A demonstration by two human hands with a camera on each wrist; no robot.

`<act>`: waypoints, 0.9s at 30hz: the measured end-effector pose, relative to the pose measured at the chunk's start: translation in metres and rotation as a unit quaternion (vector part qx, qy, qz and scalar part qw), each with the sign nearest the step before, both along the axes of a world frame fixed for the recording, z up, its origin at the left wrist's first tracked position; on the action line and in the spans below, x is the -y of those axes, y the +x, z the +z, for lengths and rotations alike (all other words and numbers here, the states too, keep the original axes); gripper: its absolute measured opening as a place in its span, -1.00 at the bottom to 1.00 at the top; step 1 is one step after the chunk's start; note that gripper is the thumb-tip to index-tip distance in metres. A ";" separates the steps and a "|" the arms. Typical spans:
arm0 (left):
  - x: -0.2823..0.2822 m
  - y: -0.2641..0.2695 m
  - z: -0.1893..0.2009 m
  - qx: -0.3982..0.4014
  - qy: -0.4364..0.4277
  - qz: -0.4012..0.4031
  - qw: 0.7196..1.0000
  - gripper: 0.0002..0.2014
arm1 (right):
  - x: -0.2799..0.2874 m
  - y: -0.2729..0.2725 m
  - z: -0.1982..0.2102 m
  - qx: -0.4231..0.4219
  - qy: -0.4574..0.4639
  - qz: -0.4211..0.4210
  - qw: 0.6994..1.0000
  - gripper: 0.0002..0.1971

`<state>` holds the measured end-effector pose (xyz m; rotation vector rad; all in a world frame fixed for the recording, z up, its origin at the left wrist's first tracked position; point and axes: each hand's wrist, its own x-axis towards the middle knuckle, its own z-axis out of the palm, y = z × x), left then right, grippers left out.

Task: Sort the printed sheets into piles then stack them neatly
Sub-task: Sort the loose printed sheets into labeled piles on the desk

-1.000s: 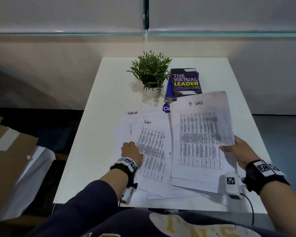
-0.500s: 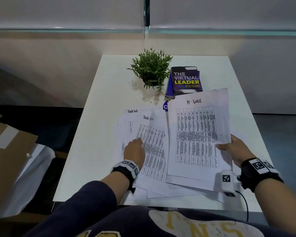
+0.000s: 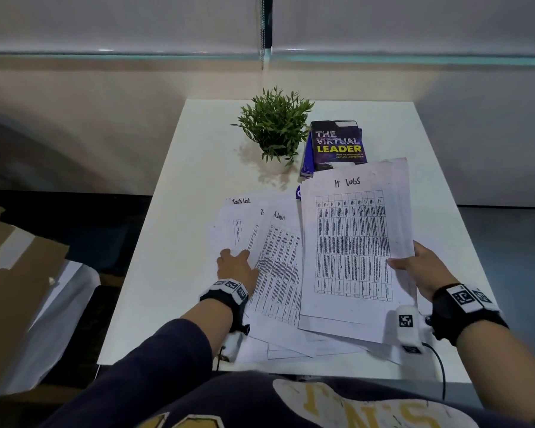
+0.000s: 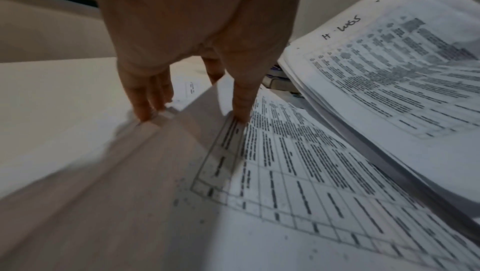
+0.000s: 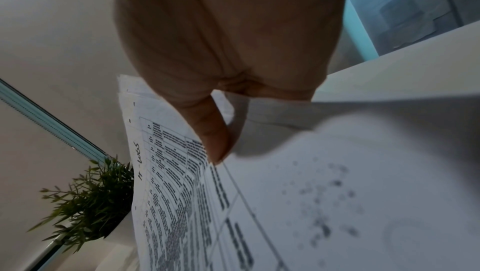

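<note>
- White square table (image 3: pixel 179 273) under the fingers, far edge close to the wall.
- Pale beige wall (image 3: pixel 121 118) beyond the fingertips, crossed by a glassy teal-edged rail (image 3: pixel 414 58).
- Dark vertical strip (image 3: pixel 264 26) straight ahead, splitting two pale upper panels.
- Small green potted plant (image 3: pixel 275 125) ahead of the fingers; dark book (image 3: pixel 337 143) just beside it.
- Brown cardboard (image 3: pixel 16 273) and white sheeting (image 3: pixel 59 310) well left of the fingers.
- Grey floor (image 3: pixel 507 242) off to the right; dim, soft light.
</note>
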<state>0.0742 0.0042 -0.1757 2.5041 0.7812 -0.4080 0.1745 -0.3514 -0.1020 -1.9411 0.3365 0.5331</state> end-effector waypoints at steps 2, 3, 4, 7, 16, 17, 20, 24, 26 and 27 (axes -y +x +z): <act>-0.005 0.001 -0.004 -0.003 -0.027 -0.001 1.000 -0.51 | -0.001 -0.001 0.001 0.003 0.002 0.001 1.000 -0.52; -0.007 0.000 -0.006 -0.004 -0.021 -0.010 1.000 -0.51 | -0.001 -0.001 0.000 0.003 0.004 -0.001 1.000 -0.52; -0.008 0.000 -0.006 -0.004 -0.007 -0.021 1.000 -0.50 | -0.001 -0.001 0.000 0.003 0.006 -0.001 1.000 -0.52; -0.006 0.000 -0.003 -0.005 0.035 -0.045 0.998 -0.52 | 0.000 -0.001 -0.001 0.003 0.006 0.000 1.000 -0.53; 0.009 0.006 0.020 0.093 -0.015 -0.095 0.991 -0.77 | -0.008 0.000 -0.004 0.007 0.002 0.005 1.000 -0.57; 0.009 0.008 0.024 0.095 -0.011 -0.106 0.990 -0.79 | -0.010 0.000 -0.004 0.006 0.004 0.006 1.000 -0.57; 0.009 0.009 0.039 0.104 0.000 -0.130 0.986 -0.78 | -0.012 0.000 -0.005 0.002 0.010 0.006 1.000 -0.58; 0.011 0.007 0.058 0.100 0.025 -0.201 0.974 -0.63 | -0.012 0.001 -0.011 -0.003 0.016 0.003 1.000 -0.57; 0.012 0.008 0.061 0.085 0.058 -0.235 0.967 -0.50 | -0.011 0.002 -0.014 -0.007 0.023 -0.003 1.000 -0.55; 0.012 0.008 0.062 0.087 0.075 -0.247 0.962 -0.47 | -0.010 0.002 -0.014 -0.008 0.023 -0.006 1.000 -0.54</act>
